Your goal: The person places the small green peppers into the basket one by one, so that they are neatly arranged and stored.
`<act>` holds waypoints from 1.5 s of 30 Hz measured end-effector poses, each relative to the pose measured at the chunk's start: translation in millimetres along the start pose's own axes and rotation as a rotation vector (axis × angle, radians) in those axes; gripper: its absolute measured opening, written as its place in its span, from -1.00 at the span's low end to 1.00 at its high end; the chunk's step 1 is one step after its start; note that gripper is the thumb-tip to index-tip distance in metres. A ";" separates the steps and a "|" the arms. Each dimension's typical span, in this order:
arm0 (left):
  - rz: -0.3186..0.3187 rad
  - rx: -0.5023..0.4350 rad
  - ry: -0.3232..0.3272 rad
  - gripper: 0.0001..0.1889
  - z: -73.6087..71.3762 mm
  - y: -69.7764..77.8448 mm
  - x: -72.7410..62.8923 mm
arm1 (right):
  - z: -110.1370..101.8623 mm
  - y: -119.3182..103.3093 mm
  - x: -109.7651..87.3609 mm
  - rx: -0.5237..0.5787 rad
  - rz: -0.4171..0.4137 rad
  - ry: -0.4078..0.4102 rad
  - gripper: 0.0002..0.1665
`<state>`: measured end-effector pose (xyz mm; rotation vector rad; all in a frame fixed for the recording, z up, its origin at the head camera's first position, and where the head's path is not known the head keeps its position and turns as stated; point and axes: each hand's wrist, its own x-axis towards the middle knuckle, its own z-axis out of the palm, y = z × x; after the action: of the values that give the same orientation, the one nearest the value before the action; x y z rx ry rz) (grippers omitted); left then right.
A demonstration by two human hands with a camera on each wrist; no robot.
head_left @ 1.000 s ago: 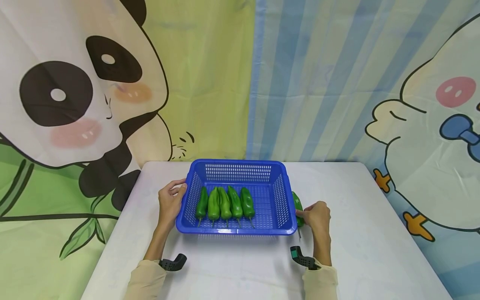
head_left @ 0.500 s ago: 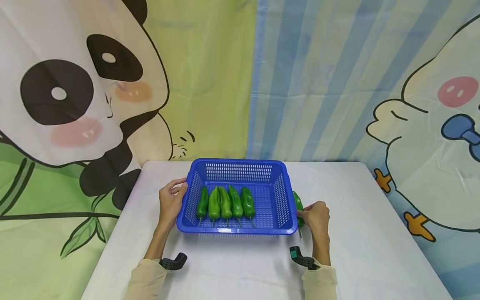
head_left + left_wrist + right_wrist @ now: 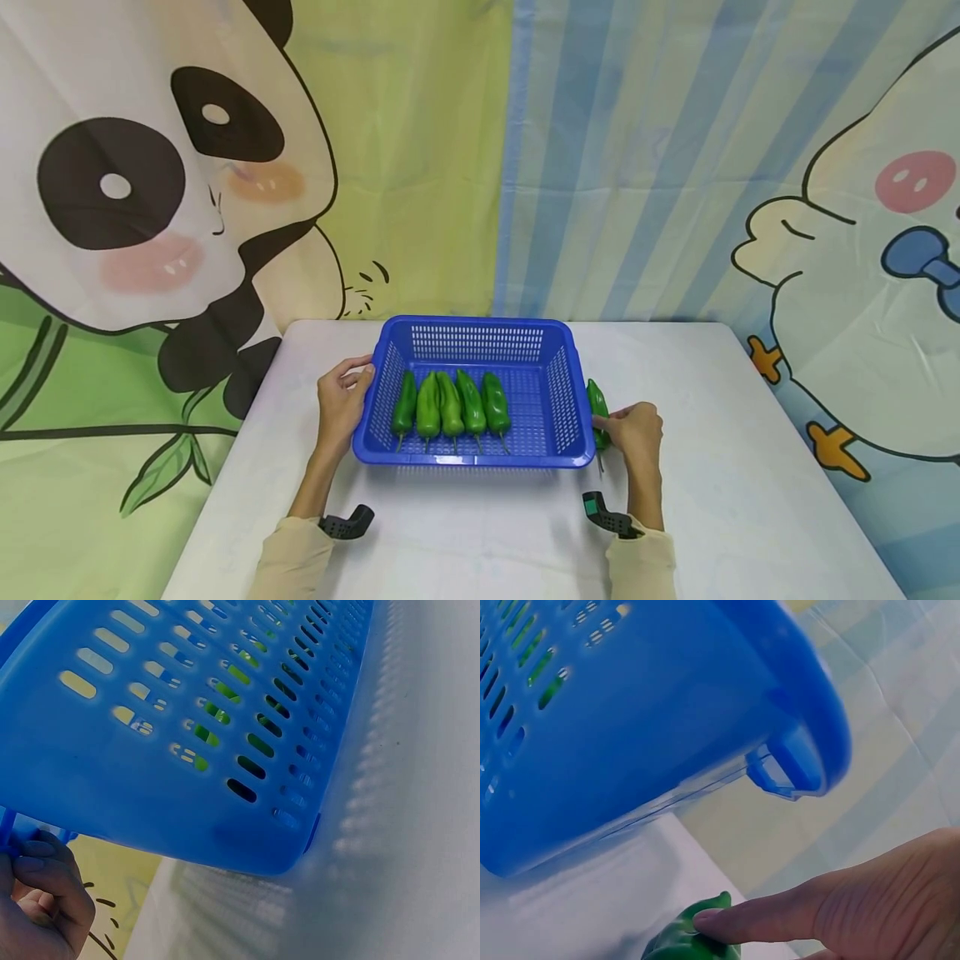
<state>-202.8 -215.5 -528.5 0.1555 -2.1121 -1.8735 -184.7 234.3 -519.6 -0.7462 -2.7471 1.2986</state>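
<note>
In the head view a blue plastic basket [image 3: 480,461] stands mid-table with several green peppers [image 3: 450,406] lying side by side inside, stems toward me. My left hand [image 3: 343,406] holds the basket's left rim; in the left wrist view its curled fingers [image 3: 52,877] hook the rim by the handle. Just outside the right wall is another green pepper [image 3: 597,400], its stem also pointing to me. My right hand [image 3: 636,432] pinches it from the right. The right wrist view shows the thumb [image 3: 757,919] pressed on this pepper; the other fingers are mostly hidden.
The white table [image 3: 480,533] extends past the basket on both sides. Behind it hangs a printed curtain [image 3: 420,167] with a panda and a bird. The basket's right handle [image 3: 787,769] sticks out above the right-hand pepper. Each wrist wears a black camera mount [image 3: 347,523].
The pepper in my right hand has shifted slightly right and away from me, so a bit more of it shows beside the basket. The left hand and basket stay put.
</note>
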 end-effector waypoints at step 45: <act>-0.003 -0.004 0.000 -0.67 0.6 -0.2 0.5 | -48.3 -28.7 -20.1 0.210 -0.006 -0.005 -0.32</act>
<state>-203.5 -215.1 -528.7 0.1578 -2.1084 -1.8792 -168.6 245.3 -463.2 -0.7169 -2.5597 1.5575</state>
